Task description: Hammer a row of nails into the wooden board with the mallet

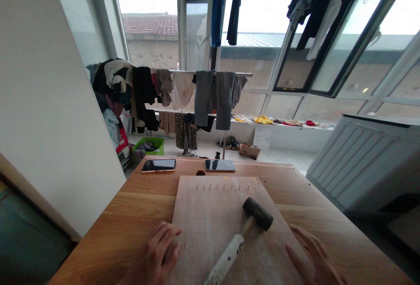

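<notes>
My left hand point(157, 256) lay on left edge of board point(210, 215), fingers loosely bent, gripping nothing. My right hand point(313, 258) lay flat on right edge, also free. Between them hammer point(241, 237) rested slantwise on board, black head far, white handle toward me. I judged head heavy, handle stiff, worn; best grip low on handle. Further, row of nails point(223, 186), then two phones point(158, 165) on table point(138, 206).

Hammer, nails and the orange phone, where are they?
hammer point(242, 236): head view, on the handle just under its black head.
nails point(224, 186): head view, on a middle nail of the row.
orange phone point(158, 165): head view, middle of its dark screen.
</notes>
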A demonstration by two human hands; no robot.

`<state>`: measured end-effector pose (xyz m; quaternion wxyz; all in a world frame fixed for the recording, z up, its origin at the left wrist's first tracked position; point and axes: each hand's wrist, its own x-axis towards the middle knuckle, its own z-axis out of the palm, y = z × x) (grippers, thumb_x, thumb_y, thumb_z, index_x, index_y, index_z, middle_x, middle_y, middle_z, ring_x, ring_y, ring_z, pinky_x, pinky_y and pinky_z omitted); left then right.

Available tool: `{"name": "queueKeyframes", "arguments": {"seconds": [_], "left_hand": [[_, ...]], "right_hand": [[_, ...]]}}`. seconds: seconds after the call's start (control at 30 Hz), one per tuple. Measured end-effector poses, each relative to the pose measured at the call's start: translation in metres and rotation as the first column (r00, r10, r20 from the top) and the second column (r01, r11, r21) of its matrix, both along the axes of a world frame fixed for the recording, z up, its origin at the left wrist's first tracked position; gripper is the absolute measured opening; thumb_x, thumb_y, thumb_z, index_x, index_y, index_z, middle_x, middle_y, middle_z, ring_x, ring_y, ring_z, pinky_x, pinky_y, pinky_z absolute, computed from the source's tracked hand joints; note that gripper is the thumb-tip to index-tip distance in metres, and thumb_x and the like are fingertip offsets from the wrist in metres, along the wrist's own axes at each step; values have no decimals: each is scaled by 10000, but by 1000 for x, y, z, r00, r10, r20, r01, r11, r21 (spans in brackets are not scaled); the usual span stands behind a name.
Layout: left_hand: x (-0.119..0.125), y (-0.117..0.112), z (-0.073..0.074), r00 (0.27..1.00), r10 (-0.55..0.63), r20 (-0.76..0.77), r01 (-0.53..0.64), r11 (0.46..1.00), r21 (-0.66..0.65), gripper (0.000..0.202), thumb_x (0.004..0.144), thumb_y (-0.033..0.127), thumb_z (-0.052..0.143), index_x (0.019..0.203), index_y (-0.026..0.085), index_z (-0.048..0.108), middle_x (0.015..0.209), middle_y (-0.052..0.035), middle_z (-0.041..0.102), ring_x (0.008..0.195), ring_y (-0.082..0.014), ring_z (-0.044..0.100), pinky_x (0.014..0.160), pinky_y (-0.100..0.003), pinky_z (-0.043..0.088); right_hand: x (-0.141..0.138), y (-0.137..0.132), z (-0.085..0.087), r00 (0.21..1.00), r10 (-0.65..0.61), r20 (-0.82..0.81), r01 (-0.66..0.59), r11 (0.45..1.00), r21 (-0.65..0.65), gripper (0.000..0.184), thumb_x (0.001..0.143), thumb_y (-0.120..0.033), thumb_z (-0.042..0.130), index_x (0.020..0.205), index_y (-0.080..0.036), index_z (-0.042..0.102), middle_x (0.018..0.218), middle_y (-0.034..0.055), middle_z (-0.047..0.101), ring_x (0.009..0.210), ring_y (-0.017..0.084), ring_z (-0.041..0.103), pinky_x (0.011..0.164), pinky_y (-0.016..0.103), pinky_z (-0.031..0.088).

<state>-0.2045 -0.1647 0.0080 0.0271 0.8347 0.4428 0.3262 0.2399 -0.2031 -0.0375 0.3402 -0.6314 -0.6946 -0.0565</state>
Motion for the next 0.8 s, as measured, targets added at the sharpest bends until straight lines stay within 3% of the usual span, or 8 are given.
{"name": "queueKeyframes", "arguments": {"seconds": [0.07,0.2,0.27,0.4,0.53,0.63,0.7,0.8], "left_hand": [[15,20,5,999,-7,44,9,998,-58,264,916,179,524,1161,254,584,1110,-41,666,1092,-211,639,1026,-375,513],[48,74,9,982,16,188,5,993,-114,328,869,168,544,1191,231,558,1204,-89,583,1144,-240,591,1015,-432,510],[61,103,6,958,36,284,4,990,-139,359,829,188,588,1185,210,545,1173,-97,575,1116,-246,593,993,-450,518],[77,145,-2,883,113,456,51,941,-334,369,770,271,641,1118,187,556,1141,-110,588,1041,-254,634,780,-384,596],[80,157,-4,783,162,601,181,865,-468,360,764,331,645,1072,175,543,1090,-92,611,907,-203,689,767,-342,595],[80,157,2,755,209,621,149,868,-473,357,743,353,663,1030,167,561,976,-66,646,835,-186,688,781,-341,582],[80,156,9,745,220,630,123,883,-453,352,738,358,672,1013,160,575,929,-64,663,866,-192,682,807,-337,571],[80,157,19,753,181,633,173,873,-455,384,766,365,663,1068,150,563,1016,-94,684,879,-183,681,811,-329,565]], "right_hand": [[-15,29,17,991,-69,-114,62,996,-64,446,911,-486,520,1310,-287,541,1277,94,636,1133,287,646,932,467,558],[-45,67,39,955,-65,-291,-17,962,-274,555,869,-599,521,1303,-254,547,1201,100,685,968,263,702,818,402,585],[-50,73,42,944,-61,-325,-55,940,-336,567,873,-608,509,1315,-255,543,1128,94,718,801,232,714,770,384,579],[-35,69,39,943,-87,-321,-23,946,-325,621,867,-624,498,1365,-255,515,1092,98,734,720,225,701,767,398,565],[-14,75,50,953,-72,-294,-22,952,-304,584,828,-612,568,1292,-259,586,1160,97,709,899,257,709,808,406,571],[-16,101,71,945,-51,-323,-18,978,-207,494,852,-593,555,1200,-252,639,1254,112,648,1064,287,666,856,429,566],[-25,126,84,899,7,-438,-84,984,-157,495,861,-606,530,1152,-221,640,1251,140,634,1059,292,664,784,405,589],[-42,163,93,779,46,-625,-257,933,-252,548,828,-653,552,1114,-191,629,1233,168,632,1065,305,656,668,357,608]]}}
